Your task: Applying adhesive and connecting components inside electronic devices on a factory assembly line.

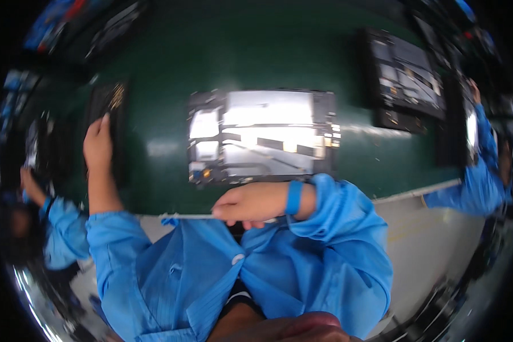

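Note:
In front of me on the green table lies an opened tablet-like device [268,162], its silver inner plates, black strips and connectors facing up. My left hand [98,145] grips the left edge of a dark flat panel [115,105] with gold-coloured contacts, thumb on top and the other fingers mostly hidden. Close to my body, at the table's near edge, is my right hand [251,204]. Its fingers are curled together just below the device, apart from it, and whatever they may hold is hidden. A blue band [293,197] circles that wrist.
At the right stands a stack of similar opened devices [407,77]. More dark units [117,25] sit at the far left. Co-workers in blue work at the left [65,233] and the right [476,185]. The table's pale near edge [419,191] curves past me.

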The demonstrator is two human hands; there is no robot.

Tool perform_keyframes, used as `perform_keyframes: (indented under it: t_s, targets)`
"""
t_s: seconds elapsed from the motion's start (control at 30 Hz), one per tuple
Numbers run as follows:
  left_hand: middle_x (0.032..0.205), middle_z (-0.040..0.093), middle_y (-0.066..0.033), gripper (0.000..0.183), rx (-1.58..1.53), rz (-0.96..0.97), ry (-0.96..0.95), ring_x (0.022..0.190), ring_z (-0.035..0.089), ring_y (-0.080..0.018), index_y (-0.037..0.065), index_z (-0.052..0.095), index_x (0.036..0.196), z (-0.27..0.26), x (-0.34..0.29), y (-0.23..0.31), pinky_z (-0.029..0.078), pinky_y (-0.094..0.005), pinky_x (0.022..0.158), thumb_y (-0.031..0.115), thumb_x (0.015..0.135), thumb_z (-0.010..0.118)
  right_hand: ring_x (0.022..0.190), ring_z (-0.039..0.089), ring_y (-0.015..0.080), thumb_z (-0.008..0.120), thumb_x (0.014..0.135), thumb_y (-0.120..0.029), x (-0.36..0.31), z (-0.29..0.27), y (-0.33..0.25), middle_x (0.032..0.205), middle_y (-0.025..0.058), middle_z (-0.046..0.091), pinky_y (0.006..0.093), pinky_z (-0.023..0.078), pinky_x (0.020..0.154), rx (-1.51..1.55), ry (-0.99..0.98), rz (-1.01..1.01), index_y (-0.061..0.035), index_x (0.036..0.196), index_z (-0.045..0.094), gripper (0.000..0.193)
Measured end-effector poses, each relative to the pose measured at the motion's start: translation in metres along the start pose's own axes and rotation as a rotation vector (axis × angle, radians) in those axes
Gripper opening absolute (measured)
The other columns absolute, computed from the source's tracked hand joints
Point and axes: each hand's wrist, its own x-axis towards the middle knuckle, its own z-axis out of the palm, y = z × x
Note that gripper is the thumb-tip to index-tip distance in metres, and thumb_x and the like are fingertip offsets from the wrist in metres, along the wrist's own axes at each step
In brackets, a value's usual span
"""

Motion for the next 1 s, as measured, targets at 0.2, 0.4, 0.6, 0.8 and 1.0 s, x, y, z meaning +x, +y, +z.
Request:
perform_keyframes:
  t_s: [0.2, 0.4, 0.6, 0.8, 1.0]
  targets:
    - [0.079, 0.055, -0.0187, 0.025, 0.093, 0.28, 0.224, 0.076, 0.053, -0.0319, 0.0, 0.056, 0.084, -0.013, -0.027, 0.043, 0.041, -0.0343, 0.067, 0.023, 0.08, 0.047, 0.057, 0.048, 0.0094, 0.039, 0.08, -0.045, 0.006, -0.002, -0.001, 0.082, 0.0038, 0.052, 0.0212, 0.042, 0.05, 0.029, 0.037, 0.072, -0.0039, 0.11, 0.043, 0.051]
    - [0.072, 0.056, -0.0179, 0.022, 0.369, 0.276, 0.157, 0.072, 0.052, -0.0337, 0.001, 0.058, 0.081, -0.005, -0.021, 0.026, 0.041, -0.0379, 0.065, 0.021, 0.077, 0.049, 0.054, 0.048, 0.0089, 0.039, 0.083, -0.04, 0.003, -0.001, -0.003, 0.081, 0.0042, 0.051, 0.0203, 0.041, 0.048, 0.069, 0.089, 0.038, -0.0033, 0.11, 0.044, 0.046]
    - [0.081, 0.055, -0.0193, 0.027, 0.212, 0.192, 0.081, 0.079, 0.052, -0.0327, 0.002, 0.057, 0.085, -0.006, -0.032, 0.018, 0.041, -0.0365, 0.069, 0.026, 0.079, 0.047, 0.054, 0.048, 0.0106, 0.038, 0.082, -0.04, 0.006, 0.002, -0.002, 0.082, 0.0059, 0.052, 0.022, 0.042, 0.049, 0.064, 0.108, 0.032, -0.0026, 0.106, 0.047, 0.046]
    - [0.077, 0.056, -0.0166, 0.02, 0.183, 0.391, 0.061, 0.074, 0.053, -0.0308, 0.0, 0.056, 0.08, -0.018, -0.062, 0.069, 0.042, -0.0348, 0.064, 0.019, 0.079, 0.048, 0.055, 0.048, 0.0096, 0.04, 0.081, -0.039, -0.003, 0.008, 0.005, 0.077, 0.0051, 0.053, 0.0219, 0.042, 0.049, 0.099, 0.297, -0.014, -0.0023, 0.102, 0.05, 0.043]
    - [0.076, 0.056, -0.0093, 0.02, -0.058, 1.066, 0.121, 0.068, 0.055, -0.0245, 0.004, 0.051, 0.082, -0.015, -0.1, 0.09, 0.044, -0.0323, 0.058, 0.005, 0.065, 0.061, 0.06, 0.047, 0.0086, 0.048, 0.078, -0.036, -0.024, 0.016, -0.013, 0.073, 0.0039, 0.052, 0.021, 0.04, 0.053, 0.321, 0.682, -0.163, -0.0051, 0.105, 0.05, 0.041]
